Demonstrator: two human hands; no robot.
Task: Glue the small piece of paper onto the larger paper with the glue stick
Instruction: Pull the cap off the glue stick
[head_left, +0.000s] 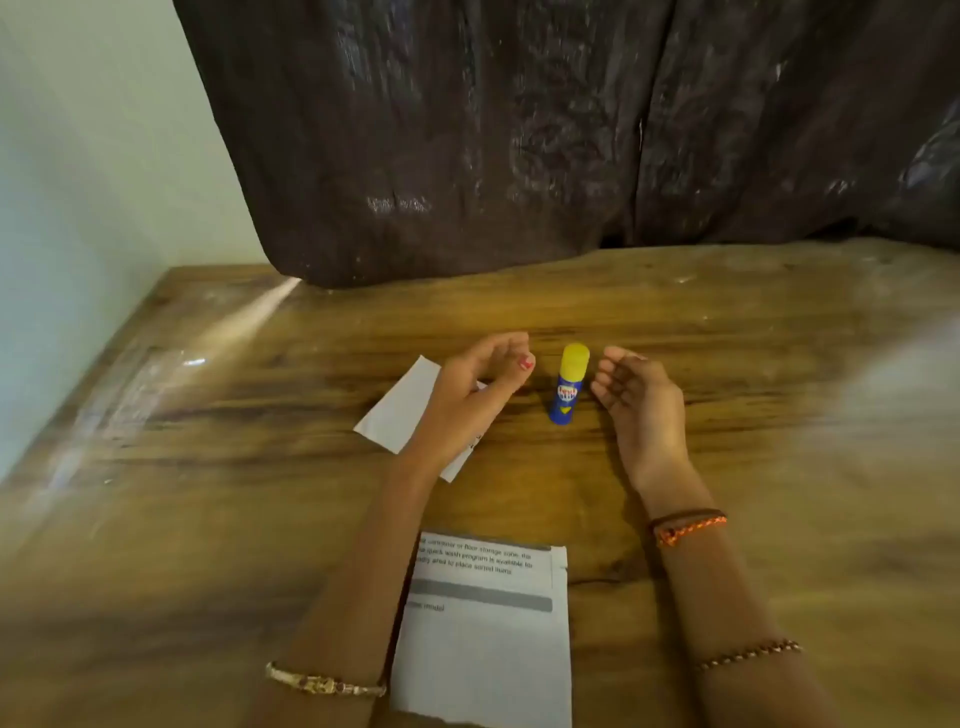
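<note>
Left hand (480, 384) and forearm hide part of small paper (400, 402). Larger paper (488, 639) cut off at bottom edge, left side under the forearm; print too blurry. Glue stick (569, 384) label unreadable.

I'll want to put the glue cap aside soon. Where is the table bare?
Bare wood lies right of the right hand, and left of the small paper toward the wall. Crowded: the glue stick between both hands, and the larger paper between the forearms.
</note>
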